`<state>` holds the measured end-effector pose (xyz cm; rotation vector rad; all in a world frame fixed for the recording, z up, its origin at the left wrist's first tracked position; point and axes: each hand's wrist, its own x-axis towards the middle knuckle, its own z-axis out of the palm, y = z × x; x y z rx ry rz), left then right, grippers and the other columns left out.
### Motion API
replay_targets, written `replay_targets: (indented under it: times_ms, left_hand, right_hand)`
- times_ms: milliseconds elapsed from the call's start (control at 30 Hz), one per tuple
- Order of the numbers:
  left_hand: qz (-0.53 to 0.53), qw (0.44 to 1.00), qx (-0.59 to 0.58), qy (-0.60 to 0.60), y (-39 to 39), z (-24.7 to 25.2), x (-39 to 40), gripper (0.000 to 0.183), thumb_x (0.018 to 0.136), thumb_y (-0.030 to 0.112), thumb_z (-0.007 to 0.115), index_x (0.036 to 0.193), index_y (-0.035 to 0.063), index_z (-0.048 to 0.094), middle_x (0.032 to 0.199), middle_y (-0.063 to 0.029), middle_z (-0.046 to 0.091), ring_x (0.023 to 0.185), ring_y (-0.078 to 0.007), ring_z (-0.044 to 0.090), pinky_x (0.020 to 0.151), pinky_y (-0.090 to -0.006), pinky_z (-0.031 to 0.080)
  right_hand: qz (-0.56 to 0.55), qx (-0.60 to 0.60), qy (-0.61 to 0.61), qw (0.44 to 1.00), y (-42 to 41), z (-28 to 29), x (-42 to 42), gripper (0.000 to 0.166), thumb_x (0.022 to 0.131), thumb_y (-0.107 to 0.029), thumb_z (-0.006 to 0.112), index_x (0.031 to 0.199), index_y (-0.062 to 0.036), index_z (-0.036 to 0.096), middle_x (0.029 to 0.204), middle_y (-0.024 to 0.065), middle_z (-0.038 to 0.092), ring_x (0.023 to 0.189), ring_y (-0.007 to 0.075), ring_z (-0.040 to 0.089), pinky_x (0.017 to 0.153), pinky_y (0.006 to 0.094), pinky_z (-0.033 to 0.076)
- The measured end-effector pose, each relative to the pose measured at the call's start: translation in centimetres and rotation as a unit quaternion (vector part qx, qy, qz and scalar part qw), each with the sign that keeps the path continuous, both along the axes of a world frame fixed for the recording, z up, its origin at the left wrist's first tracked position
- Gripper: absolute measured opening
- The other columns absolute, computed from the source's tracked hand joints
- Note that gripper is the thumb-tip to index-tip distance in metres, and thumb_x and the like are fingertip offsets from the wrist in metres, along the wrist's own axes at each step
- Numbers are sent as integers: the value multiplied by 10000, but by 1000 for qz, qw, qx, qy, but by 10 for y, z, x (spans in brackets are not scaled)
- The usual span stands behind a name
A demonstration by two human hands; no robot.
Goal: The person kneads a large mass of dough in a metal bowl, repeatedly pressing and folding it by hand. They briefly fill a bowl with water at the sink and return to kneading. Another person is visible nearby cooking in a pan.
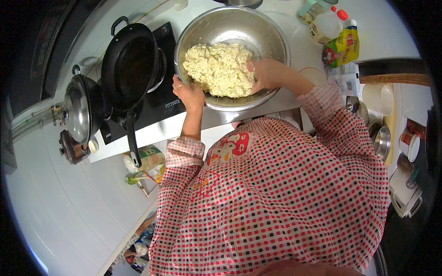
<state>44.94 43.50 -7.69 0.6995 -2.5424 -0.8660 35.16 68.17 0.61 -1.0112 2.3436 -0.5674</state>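
Observation:
A large stainless steel bowl [238, 20] stands on the counter in front of me, holding a lumpy mass of pale yellow dough [219, 70] with small green bits. My left hand [190, 93] grips the bowl's rim at its lower left, and some dough clings to the fingers. Inside the bowl at the right, my right hand [267, 74] presses against the dough's right side; it is slightly blurred, and its fingertips are partly hidden.
Left of the bowl, a black frying pan [129, 69] and a lidded wok [78, 108] rest over the black cooktop [165, 93]. The pan's handle points towards me. A plastic bottle [324, 27] and a yellow-green pouch [345, 46] stand at the back right.

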Motion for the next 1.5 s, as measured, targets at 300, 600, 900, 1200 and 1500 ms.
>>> replay_targets:
  times_ms: [300, 600, 900, 1200, 1500]
  left_hand:
    - [-20, 999, -31, 4, -3, -7, -2, 648, 680, -63, 515, 1281, -151, 291, 1192, -308, 422, 1101, -439, 395, 969, -468, 315]
    - [10, 999, -32, -3, 1, -8, -8, 634, 673, -49, 519, 1264, -151, 314, 1180, -310, 432, 1088, -441, 409, 956, -469, 327]
    - [23, 999, -31, -18, 2, -7, -11, 651, 689, -25, 536, 1285, -139, 299, 1173, -296, 439, 1059, -424, 431, 940, -463, 344]
    - [35, 995, -71, -64, 3, -7, -13, 670, 681, 0, 578, 1284, -131, 316, 1156, -275, 458, 1050, -413, 441, 915, -469, 368]
    - [45, 998, 9, -52, 14, 2, -3, 677, 703, 9, 593, 1295, -108, 288, 1192, -266, 428, 1106, -415, 403, 939, -470, 347]
  right_hand:
    - [-62, -129, 54, 988, -38, -41, 5, 437, 532, -209, 804, 797, 44, 565, 745, 205, 602, 720, 342, 619, 666, 418, 497]
    - [-187, -74, -92, 975, -61, -32, -30, 510, 652, -254, 798, 999, 52, 582, 645, 119, 623, 506, 152, 603, 519, 275, 504]
    - [-210, -145, -189, 948, -37, -10, -31, 411, 765, -165, 712, 1119, -19, 563, 769, 116, 637, 621, 124, 623, 511, 245, 501]
    - [-114, -147, 154, 970, -39, -57, 0, 629, 631, -224, 809, 1185, -76, 550, 928, 182, 603, 853, 328, 603, 794, 407, 482]
    - [-157, -163, 32, 974, -48, -62, -12, 314, 671, -130, 750, 955, -38, 654, 863, 139, 638, 775, 253, 615, 711, 348, 493]
